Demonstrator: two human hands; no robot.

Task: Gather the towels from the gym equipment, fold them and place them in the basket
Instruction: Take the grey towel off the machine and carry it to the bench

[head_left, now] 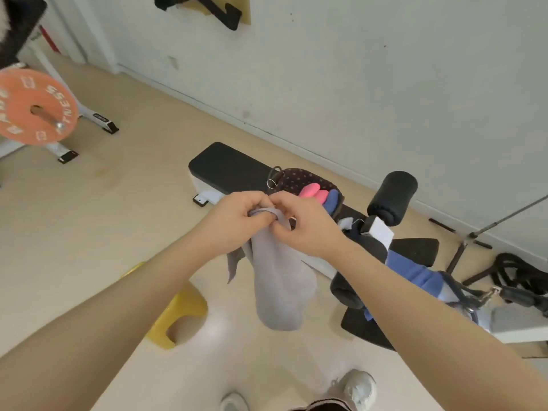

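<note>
Grey towel (278,280) held up in mid-air over the floor (89,232), pinched at its top edge and hanging down in loose folds, not yet squared up. Left hand (234,221) curled round the top corner, fingers closed on the cloth. Right hand (302,223) just beside it, fingertips pinching the same edge, so both hands closed on the one towel, almost touching each other.

Just behind the hands, a dark dotted basket (299,180) resting on the black bench (228,167), already holding a rolled pink towel (310,192) and a blue one (332,200) side by side. By that showing, part of the job done: two towels in, room apparently left for more.

Still to do, as a judgement: fold the grey towel and set it in the basket. Then another blue towel (415,271) draped over the equipment at the right, beside a padded roller (391,194), not yet gathered. A paler cloth further right, too blurred to call.

Further out: a yellow stool (181,318) on the floor at the left, an orange weight plate (35,108) on its bar, coiled black ropes (516,274) by the wall.
</note>
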